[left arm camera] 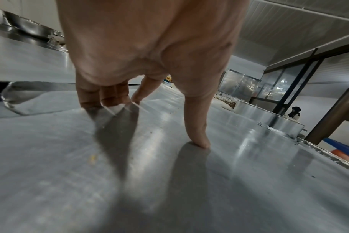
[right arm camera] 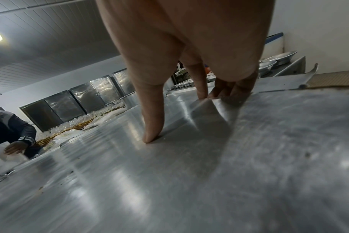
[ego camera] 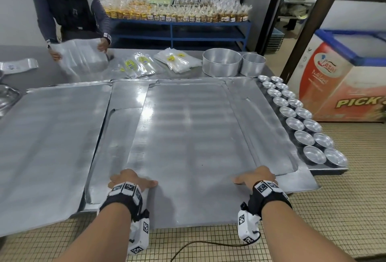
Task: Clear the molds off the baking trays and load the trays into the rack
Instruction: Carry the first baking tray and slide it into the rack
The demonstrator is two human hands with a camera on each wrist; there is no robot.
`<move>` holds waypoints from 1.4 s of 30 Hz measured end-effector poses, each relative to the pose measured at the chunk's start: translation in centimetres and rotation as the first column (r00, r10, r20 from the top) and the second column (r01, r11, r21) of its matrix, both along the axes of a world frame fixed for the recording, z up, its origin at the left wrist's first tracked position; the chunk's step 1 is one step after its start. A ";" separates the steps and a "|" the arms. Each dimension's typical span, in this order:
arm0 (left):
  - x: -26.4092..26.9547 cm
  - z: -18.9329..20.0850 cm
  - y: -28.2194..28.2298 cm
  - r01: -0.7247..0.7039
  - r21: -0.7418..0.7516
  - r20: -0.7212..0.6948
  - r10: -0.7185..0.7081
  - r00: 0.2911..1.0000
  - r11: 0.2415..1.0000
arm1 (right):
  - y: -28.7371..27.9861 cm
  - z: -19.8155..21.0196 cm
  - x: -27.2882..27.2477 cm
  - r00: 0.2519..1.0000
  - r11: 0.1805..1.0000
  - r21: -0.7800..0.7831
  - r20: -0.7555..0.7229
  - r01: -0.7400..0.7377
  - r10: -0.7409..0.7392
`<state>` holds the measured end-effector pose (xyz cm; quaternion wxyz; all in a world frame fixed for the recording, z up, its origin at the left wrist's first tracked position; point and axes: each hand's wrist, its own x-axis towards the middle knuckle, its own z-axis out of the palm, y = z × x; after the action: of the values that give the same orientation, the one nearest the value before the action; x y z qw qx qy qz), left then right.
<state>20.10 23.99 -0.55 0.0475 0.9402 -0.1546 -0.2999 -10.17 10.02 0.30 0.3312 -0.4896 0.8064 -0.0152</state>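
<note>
We hold a large flat metal baking tray (ego camera: pixel 188 136) by its two side edges, close to its near end, which overhangs the table edge toward us. Our left hand (ego camera: pixel 131 180) grips the left edge, thumb pressed flat on top and fingers (left arm camera: pixel 102 97) curled over the rim; our right hand (ego camera: pixel 255 178) grips the right edge the same way, thumb on the surface and fingers (right arm camera: pixel 229 89) wrapped at the rim. The tray lies on top of other trays (ego camera: pixel 117 146) stacked beneath it, and another tray (ego camera: pixel 46 146) sits just left of our left hand. Just beyond our right hand, two rows of small round metal molds (ego camera: pixel 300 123) line the table's right edge. Farther ahead stand two round metal pans (ego camera: pixel 222 62), plastic bags (ego camera: pixel 173 61), and another person (ego camera: pixel 71 10) handling a clear bag.
</note>
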 end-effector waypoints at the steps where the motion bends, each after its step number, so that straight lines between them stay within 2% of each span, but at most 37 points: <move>1: 0.1 0.0 -0.3 0.012 0.005 -0.005 -0.012 1.000 1.000 | -0.3 0.0 0.0 1.000 1.000 0.000 -0.003 -0.001 0.001; 15: 0.1 -0.3 -4.2 0.027 0.015 -0.020 -0.027 0.999 1.000 | -4.5 -0.7 -0.1 0.998 0.999 0.052 -0.058 0.008 -0.005; 20: -0.2 -0.5 -4.7 0.036 0.046 0.037 -0.038 0.999 0.998 | -5.1 -0.9 -0.5 0.997 0.998 0.063 -0.074 0.005 -0.001; 29: -0.7 -0.2 -4.2 0.028 -0.022 0.017 -0.027 0.999 0.999 | -5.7 -1.3 -0.7 0.992 0.996 0.084 -0.126 -0.021 0.031; 34: -1.1 -0.6 -4.3 0.012 -0.085 0.026 -0.009 1.000 0.996 | -5.9 -1.8 -1.2 0.995 0.996 0.086 -0.102 -0.004 0.013; 42: -1.2 -0.7 -4.6 -0.042 -0.081 0.008 0.042 0.999 0.996 | -5.9 -1.9 -1.7 0.998 0.999 0.032 -0.059 -0.036 0.038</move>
<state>18.94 19.39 -1.28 0.0911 0.9420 -0.1471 -0.2876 -11.89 4.17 -1.63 0.3150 -0.4995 0.8068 0.0182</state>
